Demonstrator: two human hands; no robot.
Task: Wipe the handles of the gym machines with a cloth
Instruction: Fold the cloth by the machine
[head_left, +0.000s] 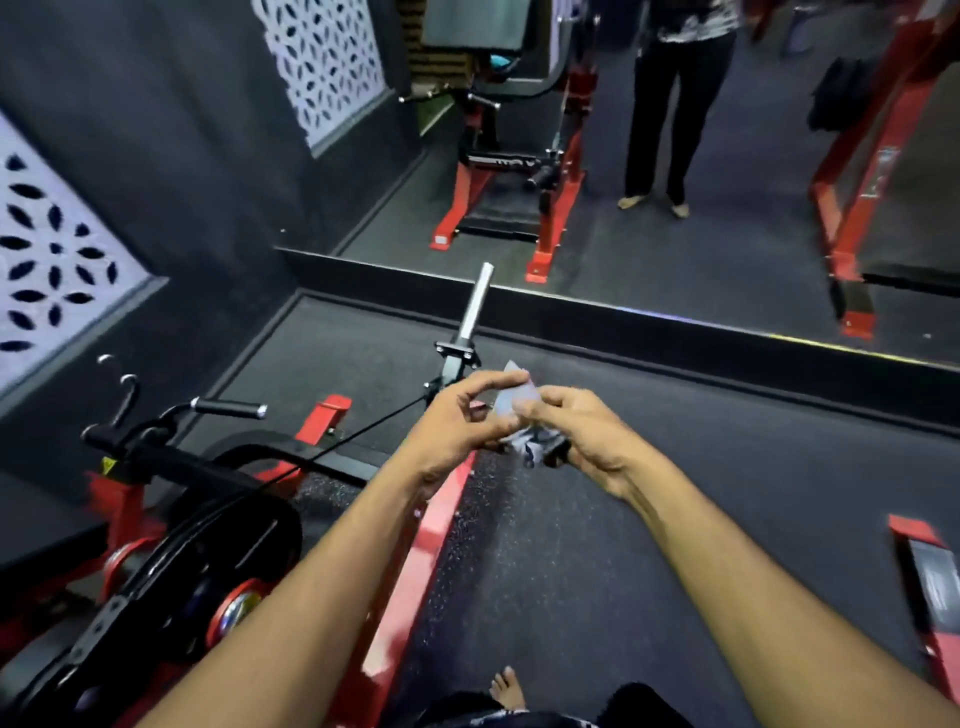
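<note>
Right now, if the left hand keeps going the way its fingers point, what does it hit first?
The cloth it already pinches, then the right hand just beyond. The left hand points right, toward it; depth is unclear.

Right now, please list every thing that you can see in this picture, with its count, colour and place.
cloth: one, pale grey, pinched between both hands at centre
handle: one, black grip with metal end, left of the hands
metal peg: one, silver, rising beyond the hands
machine frame: one, red and black, lower left
mirror: one, on the far wall, reflecting a red machine and a standing person
patterned panel: white, on the left wall
floor: dark grey
bare foot: one, bottom centre
left hand: holds the cloth
right hand: holds the cloth
</note>
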